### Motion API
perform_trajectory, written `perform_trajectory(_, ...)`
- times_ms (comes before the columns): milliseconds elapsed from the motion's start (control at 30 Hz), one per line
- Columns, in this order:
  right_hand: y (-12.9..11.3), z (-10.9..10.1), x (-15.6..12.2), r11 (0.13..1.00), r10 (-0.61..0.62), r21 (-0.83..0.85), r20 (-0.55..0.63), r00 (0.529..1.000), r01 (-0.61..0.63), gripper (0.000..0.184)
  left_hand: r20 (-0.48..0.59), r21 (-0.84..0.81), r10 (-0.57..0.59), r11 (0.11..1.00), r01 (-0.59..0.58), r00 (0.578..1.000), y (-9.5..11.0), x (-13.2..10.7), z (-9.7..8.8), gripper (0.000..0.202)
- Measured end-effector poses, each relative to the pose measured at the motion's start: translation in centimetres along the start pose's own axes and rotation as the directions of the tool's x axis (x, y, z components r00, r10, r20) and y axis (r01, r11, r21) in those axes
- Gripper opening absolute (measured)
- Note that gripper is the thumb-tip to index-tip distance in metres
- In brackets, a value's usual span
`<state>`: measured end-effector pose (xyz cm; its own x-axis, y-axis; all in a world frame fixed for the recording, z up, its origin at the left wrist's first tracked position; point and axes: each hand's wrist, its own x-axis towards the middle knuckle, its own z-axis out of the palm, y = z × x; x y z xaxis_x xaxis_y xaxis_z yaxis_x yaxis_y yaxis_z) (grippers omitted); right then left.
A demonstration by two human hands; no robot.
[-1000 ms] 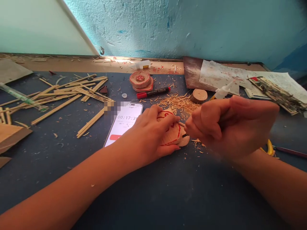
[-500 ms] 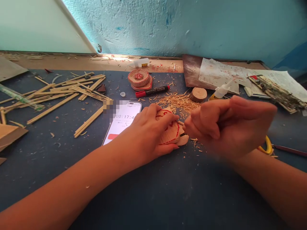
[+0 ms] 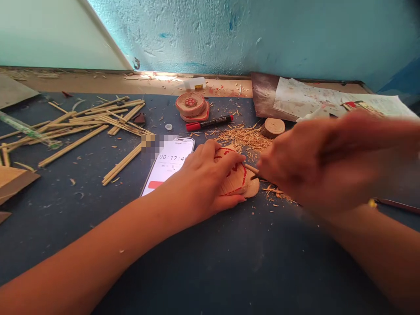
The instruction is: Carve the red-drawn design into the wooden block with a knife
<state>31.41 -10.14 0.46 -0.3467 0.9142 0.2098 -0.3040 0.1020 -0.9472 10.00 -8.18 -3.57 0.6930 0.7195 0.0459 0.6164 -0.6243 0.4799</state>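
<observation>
My left hand [image 3: 210, 175] is closed over a wood slice [image 3: 234, 181] with red lines drawn on its face, pressing it down. Under its right side, a paler wood piece [image 3: 252, 188] sticks out. My right hand [image 3: 328, 162], blurred by motion, is a fist just right of the slice. From it a thin tool with a dark tip [image 3: 255, 177] points at the slice's edge; its exact kind is hidden by the fingers. A slim wooden stick [image 3: 251, 168] spans between the slice and my right fingers.
A phone [image 3: 167, 164] showing a timer lies left of the slice, near several thin wooden sticks [image 3: 77, 144]. Behind are a red marker [image 3: 210, 124], stacked wood slices [image 3: 192, 107], wood shavings [image 3: 244, 138] and a small log piece [image 3: 273, 127]. Papers [image 3: 305, 98] lie along the wall.
My right hand has moved right and a little away from the slice, baring more of the dark tip and the stick. My left hand keeps its place on the slice.
</observation>
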Motion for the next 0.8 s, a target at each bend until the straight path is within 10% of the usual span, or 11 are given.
perform_trajectory(800, -0.3, 0.0, -0.6, 0.999, -0.025, -0.039, 0.039, 0.999, 0.027, 0.061, 0.001, -0.029, 0.003, 1.0, -0.003, 1.0, -0.1, 0.0, 0.1, 0.067)
